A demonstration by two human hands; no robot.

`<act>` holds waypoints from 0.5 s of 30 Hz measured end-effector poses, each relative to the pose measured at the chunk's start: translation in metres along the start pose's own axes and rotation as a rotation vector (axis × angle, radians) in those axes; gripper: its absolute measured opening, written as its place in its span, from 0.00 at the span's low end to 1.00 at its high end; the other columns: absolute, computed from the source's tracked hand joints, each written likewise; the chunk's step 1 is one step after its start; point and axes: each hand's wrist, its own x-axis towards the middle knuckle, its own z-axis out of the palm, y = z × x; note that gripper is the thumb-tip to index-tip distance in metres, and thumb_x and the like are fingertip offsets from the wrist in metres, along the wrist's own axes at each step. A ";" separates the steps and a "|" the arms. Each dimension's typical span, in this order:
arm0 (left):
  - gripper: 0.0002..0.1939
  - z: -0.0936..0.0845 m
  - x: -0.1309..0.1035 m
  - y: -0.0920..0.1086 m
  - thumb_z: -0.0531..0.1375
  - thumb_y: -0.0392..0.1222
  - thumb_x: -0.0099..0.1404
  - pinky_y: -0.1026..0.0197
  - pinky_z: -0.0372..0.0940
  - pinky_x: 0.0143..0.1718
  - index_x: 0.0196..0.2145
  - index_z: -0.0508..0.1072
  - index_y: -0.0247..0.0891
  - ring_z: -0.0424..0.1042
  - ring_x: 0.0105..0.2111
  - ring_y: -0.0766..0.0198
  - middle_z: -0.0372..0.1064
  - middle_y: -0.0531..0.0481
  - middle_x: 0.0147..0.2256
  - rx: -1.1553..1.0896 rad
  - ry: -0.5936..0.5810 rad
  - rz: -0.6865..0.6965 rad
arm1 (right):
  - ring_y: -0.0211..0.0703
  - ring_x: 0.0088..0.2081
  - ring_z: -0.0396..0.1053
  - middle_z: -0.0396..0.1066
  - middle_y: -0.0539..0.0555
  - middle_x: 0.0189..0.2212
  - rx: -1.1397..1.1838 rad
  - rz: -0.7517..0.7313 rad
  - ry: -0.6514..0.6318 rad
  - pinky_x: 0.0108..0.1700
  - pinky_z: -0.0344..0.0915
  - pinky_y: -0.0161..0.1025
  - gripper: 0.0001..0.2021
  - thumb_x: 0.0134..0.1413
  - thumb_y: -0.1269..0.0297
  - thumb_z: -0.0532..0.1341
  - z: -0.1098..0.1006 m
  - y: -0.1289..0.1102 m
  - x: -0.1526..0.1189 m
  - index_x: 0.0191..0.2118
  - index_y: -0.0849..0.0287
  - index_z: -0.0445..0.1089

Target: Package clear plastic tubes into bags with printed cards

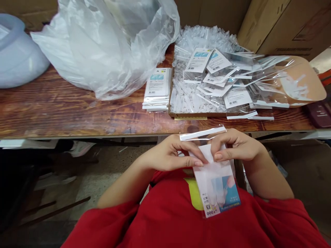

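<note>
Both hands hold a clear plastic packet (216, 182) in front of my red shirt. Inside it is a white and blue printed card, upside down to me, with small translucent pieces near its printed end. My left hand (178, 153) pinches the packet's upper left part, thumb on the front. On the upper right my right hand (235, 146) grips it with curled fingers and thumb. The white-edged flap (203, 133) stands up above my fingers. Just beyond, on the wooden table, a shallow cardboard tray (196, 114) holds many small translucent tubes (184, 100), with several packets (219, 75) lying on top.
A stack of carded packets (157, 86) lies left of the tray. Large white plastic bags (103, 44) and a round pale container (20, 55) stand further left. At right are a tan tray (310, 82), a dark red object (319, 113) and a cardboard box (289, 27).
</note>
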 end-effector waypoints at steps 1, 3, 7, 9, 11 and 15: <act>0.06 0.000 0.000 0.001 0.68 0.38 0.66 0.66 0.73 0.41 0.37 0.85 0.34 0.80 0.36 0.61 0.82 0.42 0.36 0.004 -0.033 -0.003 | 0.28 0.28 0.65 0.69 0.48 0.26 -0.018 0.016 -0.026 0.33 0.62 0.28 0.12 0.63 0.63 0.68 0.001 -0.002 0.000 0.30 0.65 0.74; 0.06 0.002 0.000 0.003 0.68 0.39 0.66 0.66 0.72 0.41 0.35 0.85 0.34 0.80 0.35 0.62 0.82 0.43 0.34 0.001 -0.031 -0.013 | 0.29 0.30 0.67 0.72 0.50 0.27 -0.054 0.040 0.009 0.34 0.63 0.27 0.11 0.63 0.62 0.67 0.003 -0.003 -0.001 0.33 0.65 0.76; 0.08 0.013 0.002 -0.003 0.70 0.46 0.64 0.64 0.73 0.37 0.34 0.86 0.38 0.79 0.34 0.61 0.82 0.44 0.34 -0.037 0.395 -0.007 | 0.35 0.38 0.75 0.79 0.54 0.41 -0.117 0.011 0.457 0.37 0.69 0.30 0.12 0.60 0.55 0.70 0.010 0.003 0.000 0.42 0.59 0.78; 0.10 0.018 0.006 -0.010 0.72 0.48 0.61 0.63 0.74 0.37 0.37 0.87 0.41 0.80 0.38 0.59 0.82 0.43 0.39 -0.047 0.679 0.007 | 0.38 0.41 0.76 0.79 0.55 0.43 -0.156 -0.027 0.632 0.38 0.72 0.32 0.14 0.59 0.53 0.70 0.015 0.008 0.001 0.44 0.57 0.77; 0.12 0.021 0.009 -0.016 0.74 0.50 0.58 0.63 0.75 0.38 0.39 0.87 0.43 0.80 0.40 0.59 0.83 0.44 0.41 -0.084 0.847 -0.004 | 0.38 0.38 0.76 0.80 0.56 0.42 -0.196 -0.040 0.711 0.35 0.72 0.32 0.15 0.58 0.52 0.70 0.019 0.012 0.002 0.45 0.57 0.78; 0.15 0.019 0.012 -0.019 0.76 0.51 0.54 0.63 0.76 0.36 0.37 0.87 0.43 0.79 0.35 0.61 0.83 0.45 0.37 -0.227 0.896 -0.058 | 0.36 0.34 0.76 0.81 0.54 0.39 -0.305 -0.028 0.753 0.32 0.71 0.31 0.12 0.61 0.54 0.69 0.019 0.011 0.002 0.43 0.56 0.80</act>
